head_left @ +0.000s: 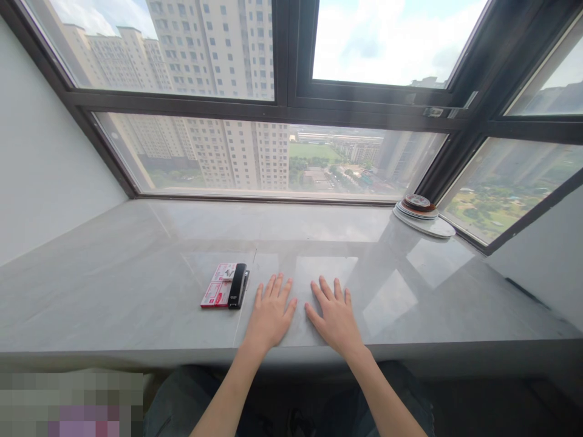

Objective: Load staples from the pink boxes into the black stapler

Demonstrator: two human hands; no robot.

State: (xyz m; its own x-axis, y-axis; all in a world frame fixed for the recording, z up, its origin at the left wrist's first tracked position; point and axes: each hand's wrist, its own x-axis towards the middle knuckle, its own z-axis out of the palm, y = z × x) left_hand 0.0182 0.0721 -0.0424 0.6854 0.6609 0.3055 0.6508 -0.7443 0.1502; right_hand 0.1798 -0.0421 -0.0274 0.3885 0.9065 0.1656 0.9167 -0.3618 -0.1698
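Observation:
My left hand [269, 312] lies flat on the grey marble-like sill [150, 303], palm down with fingers spread. Beside it, a short gap away, my right hand [334, 312] rests the same way, its fingers apart. Neither hand holds anything. To the left of my left hand lies a black stapler [237, 286], not touched by it. Against the stapler's left side are small red-and-white boxes [216, 294], which look like staple boxes; their exact number is hard to make out.
A stack of round plates or lids [423, 224] stands in the far right corner by the window frame [282, 112]. White walls [50, 158] close off both sides. The sill's front edge [410, 344] runs just before my wrists, with my knees below.

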